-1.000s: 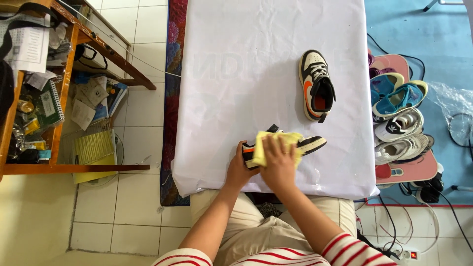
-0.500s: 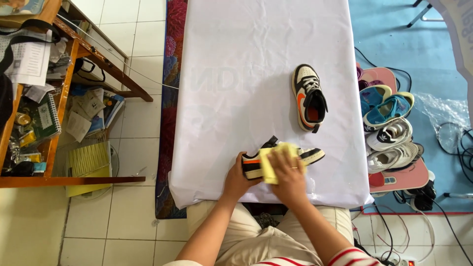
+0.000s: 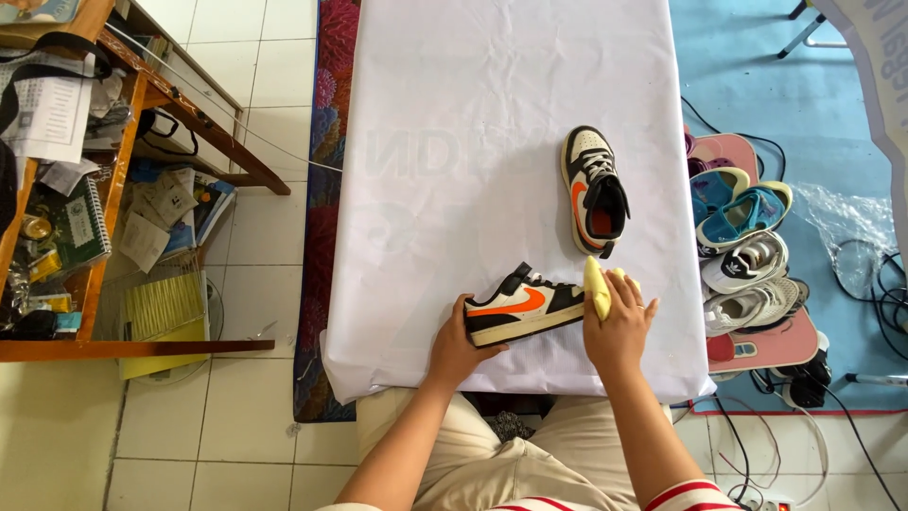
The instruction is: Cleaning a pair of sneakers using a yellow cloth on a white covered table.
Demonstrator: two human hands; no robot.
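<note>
A: What are the hands doing?
B: The left hand [image 3: 461,345] grips the near sneaker's [image 3: 523,305] heel to steady it; the right hand [image 3: 619,322] clutches a yellow cloth [image 3: 597,287] against its toe.
A: And around that sneaker?
B: Its mate [image 3: 594,191] stands just beyond on the white table [image 3: 454,142]; a shoe pile [image 3: 752,255] lies right.

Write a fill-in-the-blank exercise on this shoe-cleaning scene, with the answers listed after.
1. The right hand holds a ____ cloth.
2. The left hand steadies the white, black and orange sneaker lying on its ____.
3. The matching second sneaker stands on the ____ table cover.

Answers: yellow; side; white
</note>
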